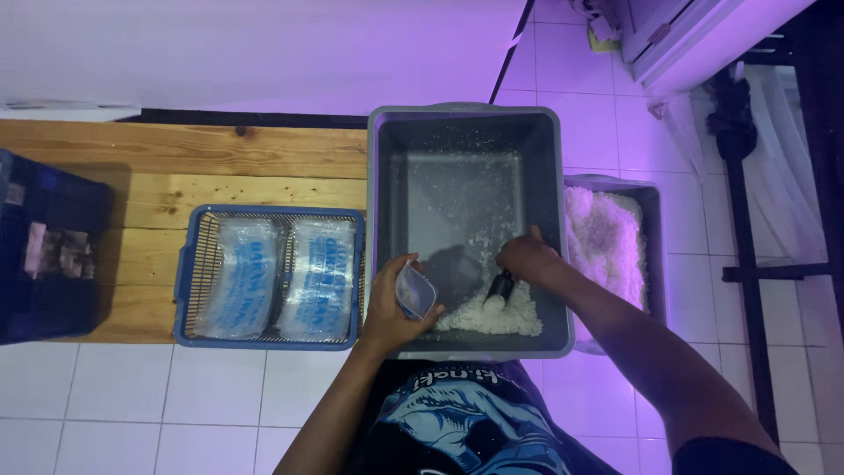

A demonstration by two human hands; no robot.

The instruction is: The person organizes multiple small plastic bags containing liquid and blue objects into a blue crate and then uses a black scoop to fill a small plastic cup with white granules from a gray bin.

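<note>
A grey plastic tub (466, 123) sits in front of me with a small heap of white coarse grains (492, 315) in its near right corner. My right hand (526, 257) grips a dark scoop (499, 288) whose end is dug into that heap. My left hand (391, 303) holds a small clear plastic bag (415, 291) open at the tub's near left edge, a little left of the scoop.
A blue wire-sided basket (189, 264) on a wooden pallet (176, 158) holds two filled clear bags with blue print (281, 277). A second grey tub (655, 202) full of white grains stands at right. A dark crate (48, 255) is at far left. White floor tiles surround.
</note>
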